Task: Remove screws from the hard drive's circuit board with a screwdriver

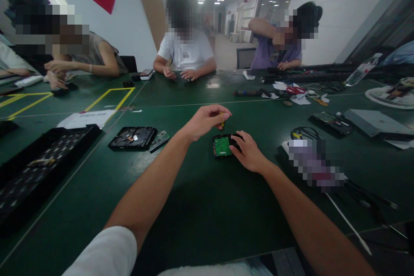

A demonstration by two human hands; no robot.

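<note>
A hard drive (222,145) with its green circuit board facing up lies on the green table in front of me. My right hand (248,151) grips its right end, thumb on the near side and fingertips over the far part, covering that portion. Just above and beyond the drive is my left hand (210,121), its fingers pinching a small yellow screwdriver-like tool (222,124); most of the tool is hidden by the fingers. To the left sits another hard drive (132,138), beside a loose circuit board (161,138) and a thin dark strip (159,145).
A long black tray (48,168) lies on the left. At right are a further drive (331,123), a grey metal case (378,123), coiled cables (305,133) and a blurred-out object (315,166). A plastic bottle (362,70) stands tilted at back right. Several people work across the table.
</note>
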